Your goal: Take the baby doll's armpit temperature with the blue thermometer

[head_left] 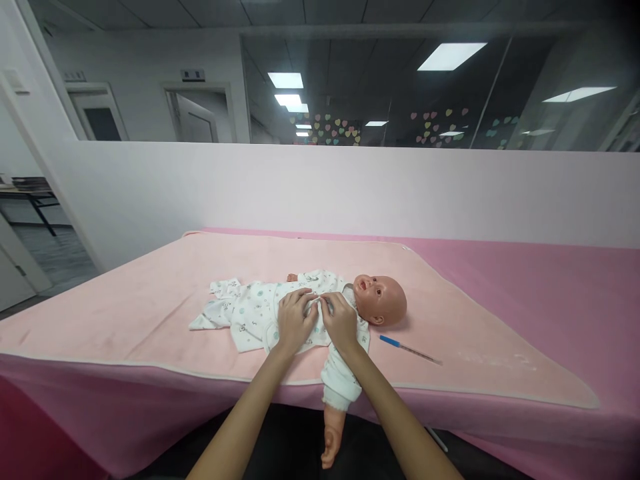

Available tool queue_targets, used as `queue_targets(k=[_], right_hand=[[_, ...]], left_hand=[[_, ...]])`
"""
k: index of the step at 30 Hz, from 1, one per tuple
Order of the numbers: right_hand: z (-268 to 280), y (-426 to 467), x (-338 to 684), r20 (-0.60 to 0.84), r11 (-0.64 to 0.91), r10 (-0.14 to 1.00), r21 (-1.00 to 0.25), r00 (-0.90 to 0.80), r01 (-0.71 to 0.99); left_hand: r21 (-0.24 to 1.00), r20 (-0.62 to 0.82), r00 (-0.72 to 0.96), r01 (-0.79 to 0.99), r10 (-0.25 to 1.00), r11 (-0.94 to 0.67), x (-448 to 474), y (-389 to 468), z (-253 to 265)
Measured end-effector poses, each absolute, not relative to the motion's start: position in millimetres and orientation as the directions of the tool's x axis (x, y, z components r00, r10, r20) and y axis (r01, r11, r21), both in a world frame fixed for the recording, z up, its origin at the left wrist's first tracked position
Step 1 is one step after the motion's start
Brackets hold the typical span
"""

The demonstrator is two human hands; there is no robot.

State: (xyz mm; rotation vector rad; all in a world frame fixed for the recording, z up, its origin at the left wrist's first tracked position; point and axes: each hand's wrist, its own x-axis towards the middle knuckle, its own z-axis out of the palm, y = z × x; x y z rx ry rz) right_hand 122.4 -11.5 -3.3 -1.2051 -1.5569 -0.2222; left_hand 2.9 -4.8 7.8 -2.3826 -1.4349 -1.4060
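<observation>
A baby doll (381, 301) lies on its back, its head toward the right. It is dressed in a white printed baby shirt (255, 310), with loose trouser legs (213, 315) at the left end. My left hand (296, 319) rests over the doll's chest, thumb and fingers pinching the shirt's front. Close beside it, my right hand (340, 320) pinches the same cloth near the collar. The fingertips of both hands almost meet; the exact bit of fabric between them is too small to make out. One doll arm (333, 430) hangs over the table's front edge.
A pink blanket (135, 313) with a pale border covers much of the table, over a darker pink cloth (560, 300). Right of the doll's head lies a slim stick with a blue end (393, 342). A white low wall (320, 190) with glass above stands behind.
</observation>
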Motion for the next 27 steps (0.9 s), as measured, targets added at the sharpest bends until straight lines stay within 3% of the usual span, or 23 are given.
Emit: queue_targets(k=[8,27], right_hand=[[-5.8,-9.3,122.0,0.821,0.455,0.557,-0.427,0.124,0.781],[-5.8,-11.2,123.7,0.82,0.458,0.56,-0.423,0.116,0.782]], left_hand=[[0.32,0.72,0.189,0.764,0.668,-0.56,6.9,-5.1,7.5],[0.42,0.706,0.179,0.673,0.686,-0.608,1.2,-4.7,5.0]])
